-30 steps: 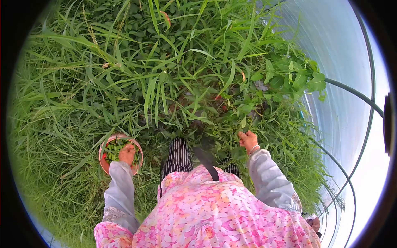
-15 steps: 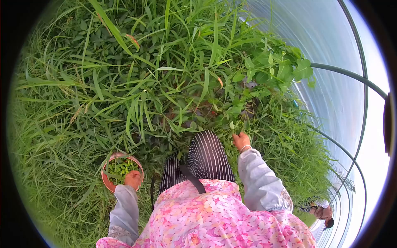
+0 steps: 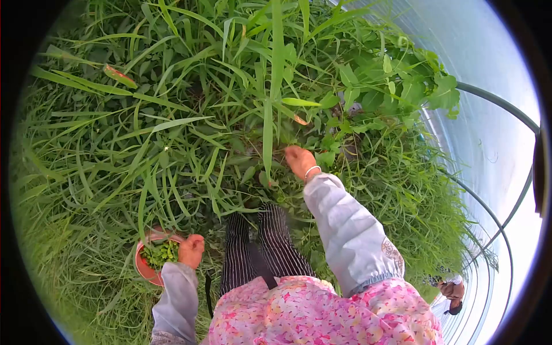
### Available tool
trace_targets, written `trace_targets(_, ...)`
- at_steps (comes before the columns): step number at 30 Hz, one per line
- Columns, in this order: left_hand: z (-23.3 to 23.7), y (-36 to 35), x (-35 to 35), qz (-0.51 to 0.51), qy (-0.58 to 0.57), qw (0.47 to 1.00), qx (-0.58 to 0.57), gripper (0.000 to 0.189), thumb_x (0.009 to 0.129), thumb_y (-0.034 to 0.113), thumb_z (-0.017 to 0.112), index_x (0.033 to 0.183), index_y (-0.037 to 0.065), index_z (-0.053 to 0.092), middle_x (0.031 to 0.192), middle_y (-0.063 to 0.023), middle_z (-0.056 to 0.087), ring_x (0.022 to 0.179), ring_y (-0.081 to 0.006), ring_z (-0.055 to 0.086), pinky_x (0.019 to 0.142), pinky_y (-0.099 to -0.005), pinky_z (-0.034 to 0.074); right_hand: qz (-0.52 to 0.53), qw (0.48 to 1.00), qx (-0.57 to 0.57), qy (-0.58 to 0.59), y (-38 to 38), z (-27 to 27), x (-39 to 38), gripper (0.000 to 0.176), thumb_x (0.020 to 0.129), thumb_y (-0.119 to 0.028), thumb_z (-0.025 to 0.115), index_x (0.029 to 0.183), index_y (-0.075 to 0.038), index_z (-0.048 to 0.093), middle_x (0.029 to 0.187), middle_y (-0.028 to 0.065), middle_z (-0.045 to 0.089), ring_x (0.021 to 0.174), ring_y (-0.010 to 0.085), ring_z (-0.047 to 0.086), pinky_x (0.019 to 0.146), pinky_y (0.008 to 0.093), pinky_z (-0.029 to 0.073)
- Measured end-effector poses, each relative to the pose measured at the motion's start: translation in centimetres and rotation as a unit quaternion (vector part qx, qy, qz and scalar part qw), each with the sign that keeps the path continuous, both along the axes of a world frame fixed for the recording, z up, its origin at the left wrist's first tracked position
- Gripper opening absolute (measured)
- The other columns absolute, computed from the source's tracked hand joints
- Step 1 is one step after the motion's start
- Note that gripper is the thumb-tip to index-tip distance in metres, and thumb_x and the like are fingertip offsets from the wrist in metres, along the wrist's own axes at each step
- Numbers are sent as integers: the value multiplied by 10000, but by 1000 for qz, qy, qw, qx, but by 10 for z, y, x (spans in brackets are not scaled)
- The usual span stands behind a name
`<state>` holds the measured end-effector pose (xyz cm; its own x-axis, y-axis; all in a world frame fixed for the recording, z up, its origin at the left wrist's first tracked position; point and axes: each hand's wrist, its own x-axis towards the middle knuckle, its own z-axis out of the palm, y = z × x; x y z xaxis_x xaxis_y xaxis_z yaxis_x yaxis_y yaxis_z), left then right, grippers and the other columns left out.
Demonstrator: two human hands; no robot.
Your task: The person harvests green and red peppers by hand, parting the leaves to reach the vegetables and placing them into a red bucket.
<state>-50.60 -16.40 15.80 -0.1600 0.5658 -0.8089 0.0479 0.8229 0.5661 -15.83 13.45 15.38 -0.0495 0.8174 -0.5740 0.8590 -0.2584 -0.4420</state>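
Grassy ground, tall blades and leafy weeds, red bowl of green leaves among them

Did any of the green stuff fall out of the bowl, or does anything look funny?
No spill shows: the greens sit inside the orange bowl by the left hand. One reddish dried leaf stands out among the green grass, upper left.

- Dense tall grass all over the ground, blades overlapping.
- Broad-leaved plant against a translucent plastic tunnel wall on the right.
- Curved green hoops along that wall.
- Bright, even daylight.
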Motion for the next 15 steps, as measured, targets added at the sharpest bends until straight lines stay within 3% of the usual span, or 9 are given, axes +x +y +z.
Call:
trace_targets(4, 14, 48, 46, -45, -32, 997, 49, 141, 805, 43, 608, 944, 25, 611, 770, -12, 594, 706, -80, 547, 667, -229, 460, 59, 992, 88, -66, 46, -77, -9, 420, 782, -117, 537, 1195, -46, 505, 1061, 221, 604, 962, 359, 585, 855, 404, 465)
trace_targets(7, 17, 82, 73, -99, -21, 994, 46, 163, 828, 47, 594, 983, -1, 593, 818, -17, 594, 761, -83, 548, 707, -229, 456, -77, 975, 178, -109, 68, -134, -10, 546, 766, -96, 550, 1287, -29, 401, 1102, 269, 566, 987, 377, 574, 854, 412, 462)
trace_targets(10, 20, 121, 100, -149, -32, 988, 28, 160, 848, 55, 580, 993, -11, 587, 845, -26, 598, 781, -83, 550, 721, -230, 454, -195, 978, -72, -24, 87, -149, 8, 637, 759, -98, 568, 1340, -15, 320, 1090, 284, 566, 982, 406, 568, 843, 415, 465)
trace_targets(11, 25, 142, 108, -181, -30, 983, 28, 160, 852, 58, 577, 996, -10, 586, 849, -28, 600, 780, -84, 553, 720, -232, 454, -132, 990, 40, 22, 79, -166, 17, 653, 753, -126, 609, 1334, 8, 343, 1066, 250, 594, 908, 368, 609, 793, 380, 488)
trace_targets(12, 25, 158, 114, -214, -28, 976, 29, 160, 855, 60, 573, 999, -8, 586, 854, -31, 602, 780, -85, 556, 719, -234, 455, -180, 980, 25, 83, 79, -153, 17, 640, 752, -138, 620, 1321, 11, 367, 1038, 219, 607, 861, 330, 612, 755, 358, 490)
trace_targets(14, 14, 177, 128, -135, -119, 980, 84, 163, 875, 79, 545, 1009, -6, 585, 869, -30, 607, 768, -94, 566, 697, -248, 465, -273, 940, -7, 202, 75, -112, 15, 617, 749, -163, 643, 1294, 17, 415, 980, 156, 634, 768, 255, 617, 681, 316, 493)
trace_targets(15, 14, 198, 138, -110, -156, 978, 87, 169, 879, 83, 538, 1015, -3, 585, 874, -30, 609, 769, -97, 570, 695, -250, 469, -396, 846, -81, 347, 63, -123, 25, 546, 766, -179, 657, 1255, -9, 486, 874, 54, 616, 659, 143, 553, 604, 248, 450)
